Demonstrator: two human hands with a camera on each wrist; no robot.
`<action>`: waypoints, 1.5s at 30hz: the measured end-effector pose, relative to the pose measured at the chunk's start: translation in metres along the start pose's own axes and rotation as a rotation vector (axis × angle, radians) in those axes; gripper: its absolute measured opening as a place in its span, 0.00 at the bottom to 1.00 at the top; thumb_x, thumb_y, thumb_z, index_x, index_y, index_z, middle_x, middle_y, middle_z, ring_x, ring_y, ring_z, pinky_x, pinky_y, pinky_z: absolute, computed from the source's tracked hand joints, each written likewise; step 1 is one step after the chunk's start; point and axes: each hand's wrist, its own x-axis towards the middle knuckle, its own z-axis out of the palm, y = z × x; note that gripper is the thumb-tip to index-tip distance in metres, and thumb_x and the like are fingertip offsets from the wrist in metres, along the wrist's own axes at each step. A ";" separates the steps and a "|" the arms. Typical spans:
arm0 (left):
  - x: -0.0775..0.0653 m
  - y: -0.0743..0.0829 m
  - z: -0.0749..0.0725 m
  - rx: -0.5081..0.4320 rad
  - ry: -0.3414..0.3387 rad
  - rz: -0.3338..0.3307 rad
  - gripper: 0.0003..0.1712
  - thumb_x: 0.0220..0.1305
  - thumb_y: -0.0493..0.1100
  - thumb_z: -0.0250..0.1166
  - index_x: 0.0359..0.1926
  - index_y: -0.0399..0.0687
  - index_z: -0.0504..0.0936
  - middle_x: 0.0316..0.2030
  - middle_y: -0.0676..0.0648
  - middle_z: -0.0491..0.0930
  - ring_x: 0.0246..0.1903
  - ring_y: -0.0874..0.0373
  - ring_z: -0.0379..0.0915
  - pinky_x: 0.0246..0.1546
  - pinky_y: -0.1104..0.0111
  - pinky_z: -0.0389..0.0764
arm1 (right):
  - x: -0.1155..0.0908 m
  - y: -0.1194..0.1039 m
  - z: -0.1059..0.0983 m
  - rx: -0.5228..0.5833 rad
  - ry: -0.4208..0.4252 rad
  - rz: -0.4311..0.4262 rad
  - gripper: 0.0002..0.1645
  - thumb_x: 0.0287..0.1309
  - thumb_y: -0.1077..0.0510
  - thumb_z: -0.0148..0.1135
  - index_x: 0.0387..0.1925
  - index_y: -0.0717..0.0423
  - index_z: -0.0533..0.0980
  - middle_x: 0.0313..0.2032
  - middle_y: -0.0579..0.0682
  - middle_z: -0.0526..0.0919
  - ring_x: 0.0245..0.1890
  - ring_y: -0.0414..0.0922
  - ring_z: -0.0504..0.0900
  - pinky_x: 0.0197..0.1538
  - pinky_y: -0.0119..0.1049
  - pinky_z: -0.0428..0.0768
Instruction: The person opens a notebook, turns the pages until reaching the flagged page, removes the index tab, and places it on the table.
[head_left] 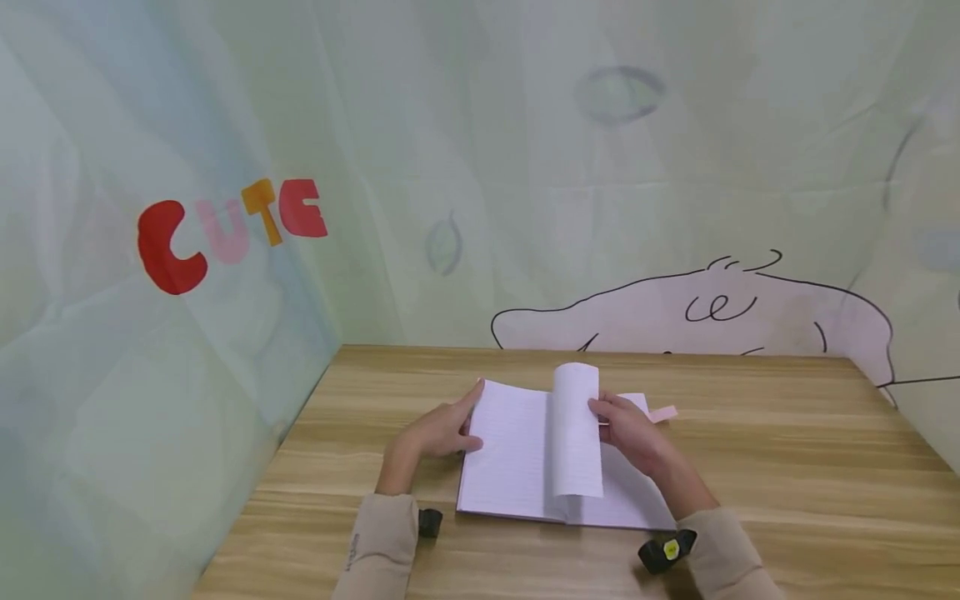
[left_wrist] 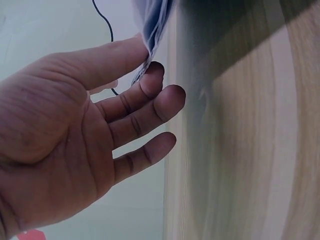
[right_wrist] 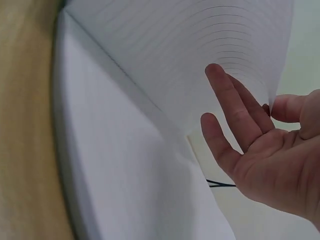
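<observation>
An open notebook (head_left: 513,458) with faintly lined white pages lies on the wooden table. My left hand (head_left: 438,429) holds its left edge, thumb over the page. In the left wrist view the thumb and a fingertip pinch the edge of the pages (left_wrist: 156,30), while the other fingers (left_wrist: 145,155) are spread. One curved page (head_left: 577,429) stands up near the middle of the notebook. With thumb and a finger, my right hand (head_left: 630,429) pinches that page by its edge. The right wrist view shows the lifted page (right_wrist: 200,45) arching above the flat right-hand page (right_wrist: 130,165).
A pink tab (head_left: 663,414) sticks out past the notebook's upper right side. The wooden table (head_left: 787,467) meets a pale printed cloth (head_left: 450,167) at the back and left. Black wrist devices (head_left: 667,550) sit at both sleeves.
</observation>
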 end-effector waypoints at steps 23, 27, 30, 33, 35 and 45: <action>0.000 0.003 -0.001 -0.018 -0.006 0.047 0.52 0.66 0.42 0.69 0.80 0.43 0.44 0.27 0.50 0.72 0.28 0.60 0.67 0.32 0.67 0.70 | 0.009 0.026 0.054 -0.210 0.112 0.036 0.12 0.69 0.55 0.58 0.35 0.61 0.72 0.19 0.48 0.75 0.21 0.41 0.72 0.28 0.33 0.66; 0.000 0.003 -0.001 0.004 -0.001 0.069 0.49 0.68 0.45 0.67 0.79 0.43 0.48 0.28 0.49 0.73 0.30 0.58 0.69 0.37 0.64 0.72 | 0.010 0.029 0.063 -0.204 0.108 0.032 0.12 0.68 0.55 0.60 0.36 0.62 0.73 0.20 0.47 0.76 0.20 0.41 0.74 0.28 0.33 0.67; -0.001 0.004 -0.001 0.012 0.008 0.097 0.48 0.69 0.50 0.65 0.79 0.44 0.49 0.42 0.41 0.80 0.41 0.54 0.75 0.48 0.59 0.74 | 0.012 0.031 0.071 -0.190 0.122 0.020 0.13 0.67 0.54 0.61 0.37 0.62 0.75 0.21 0.47 0.77 0.19 0.40 0.74 0.27 0.32 0.67; -0.001 0.007 0.000 -0.006 0.002 0.112 0.50 0.67 0.55 0.66 0.79 0.45 0.50 0.62 0.35 0.73 0.57 0.48 0.72 0.61 0.54 0.69 | 0.014 0.033 0.074 -0.162 0.120 0.007 0.13 0.67 0.54 0.61 0.38 0.62 0.75 0.20 0.47 0.78 0.19 0.40 0.75 0.26 0.31 0.67; 0.000 0.010 0.001 -0.015 -0.018 0.125 0.53 0.64 0.57 0.68 0.79 0.44 0.49 0.68 0.33 0.66 0.63 0.45 0.68 0.64 0.52 0.66 | 0.014 0.033 0.075 -0.137 0.117 -0.001 0.13 0.67 0.54 0.62 0.38 0.63 0.76 0.20 0.47 0.79 0.19 0.40 0.76 0.26 0.30 0.66; 0.000 0.016 0.007 -0.020 -0.082 0.149 0.64 0.54 0.57 0.76 0.80 0.46 0.45 0.67 0.32 0.67 0.58 0.51 0.70 0.61 0.56 0.69 | 0.016 0.035 0.073 -0.119 0.097 -0.019 0.15 0.67 0.52 0.63 0.42 0.63 0.78 0.31 0.48 0.85 0.23 0.40 0.81 0.27 0.31 0.67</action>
